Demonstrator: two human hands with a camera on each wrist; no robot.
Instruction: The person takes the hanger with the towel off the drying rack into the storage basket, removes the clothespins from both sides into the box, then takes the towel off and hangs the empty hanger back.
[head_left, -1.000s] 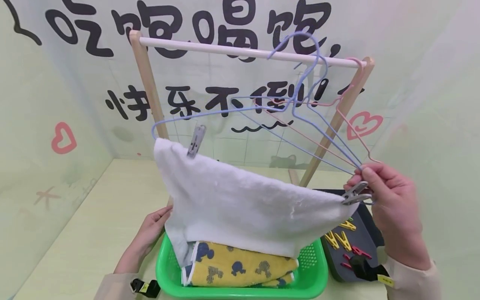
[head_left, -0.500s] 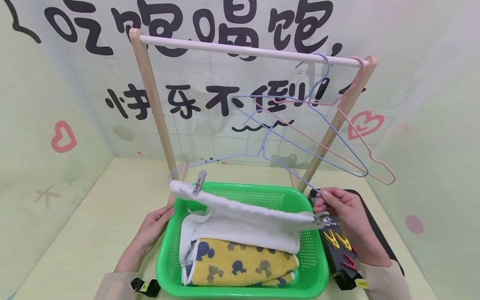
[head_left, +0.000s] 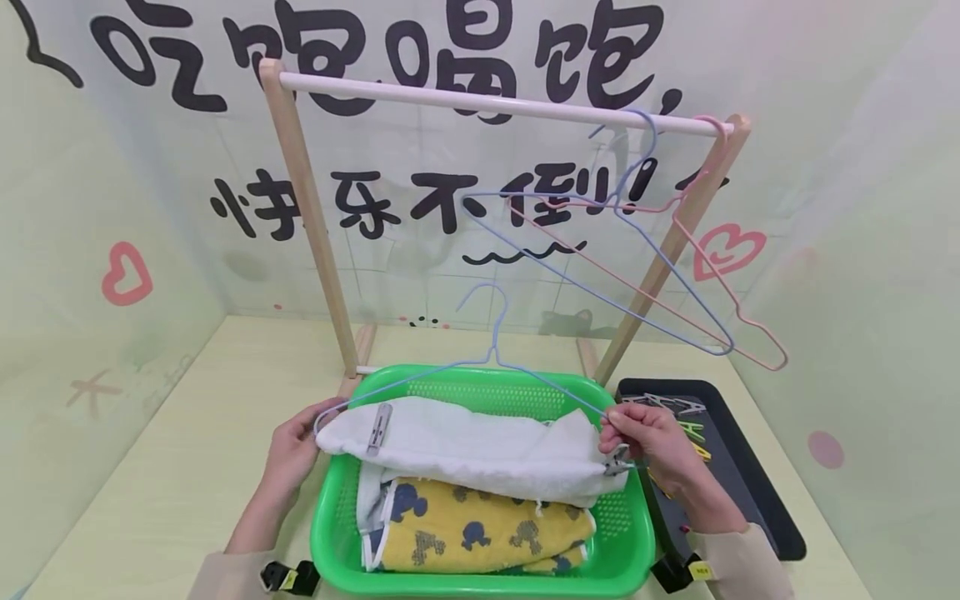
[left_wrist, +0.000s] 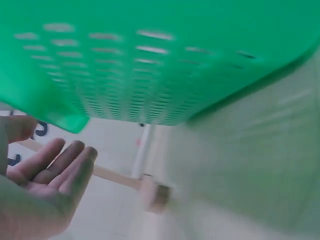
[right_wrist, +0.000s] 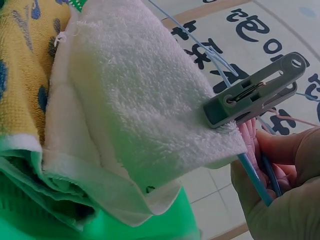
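Observation:
A white towel hangs over the lower bar of a blue wire hanger, low over the green basket. Grey clothespins clip it near both ends: the left clothespin stands on its top edge, the right clothespin sits by my right hand. My right hand pinches the hanger's right corner, fingers around the blue wire in the right wrist view. At the hanger's left corner, my left hand lies beside the towel; in the left wrist view its fingers are loosely extended beside the basket wall.
A yellow patterned towel lies folded in the basket. Behind stands a wooden rack with a white rod, bearing another blue hanger and a pink hanger. To the right, a black tray holds several coloured clothespins.
My right hand has come down and left, lowering the hanger and towel from rod height to the basket. The hanger's left corner now meets my left hand, which has shifted slightly.

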